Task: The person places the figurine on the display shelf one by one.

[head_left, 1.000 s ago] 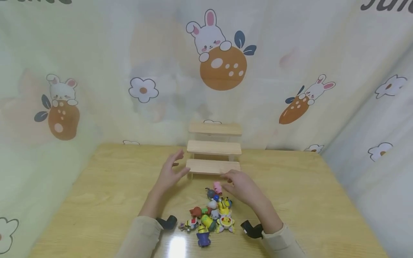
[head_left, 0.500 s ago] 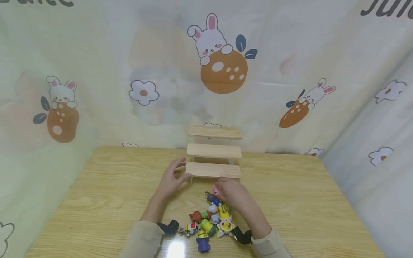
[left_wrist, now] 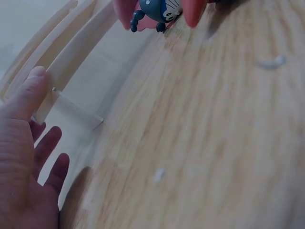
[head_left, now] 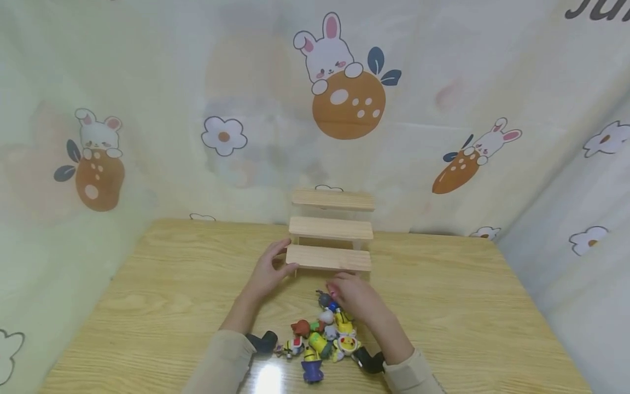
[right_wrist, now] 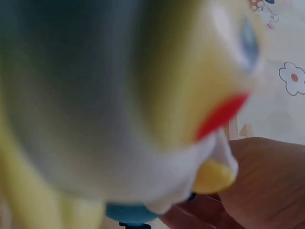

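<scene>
My left hand (head_left: 266, 273) is at the left end of the wooden display stand's lowest step (head_left: 327, 257). In the left wrist view its thumb touches the board's edge, and several fingers are spread and fairly straight. My right hand (head_left: 356, 295) pinches a small pink toy figure (head_left: 333, 293) at the far end of a pile of toy figures, most of it hidden by the fingers. A dark blue-grey figure (left_wrist: 157, 10) is close to those fingertips. In the right wrist view a yellow-and-white figure (right_wrist: 205, 95) fills much of the foreground, blurred.
More figures lie nearer me: a red-brown one (head_left: 300, 328), a yellow-green one (head_left: 320, 345) and one in purple (head_left: 312, 371). Black wrist mounts (head_left: 369, 361) sit low beside the pile. A printed curtain (head_left: 266, 164) hangs behind the wooden table (head_left: 162, 306).
My right hand has come down to the pink figure, and its fingers have closed on it. My left hand has moved slightly right, up to the lowest step. The view has shifted slightly.
</scene>
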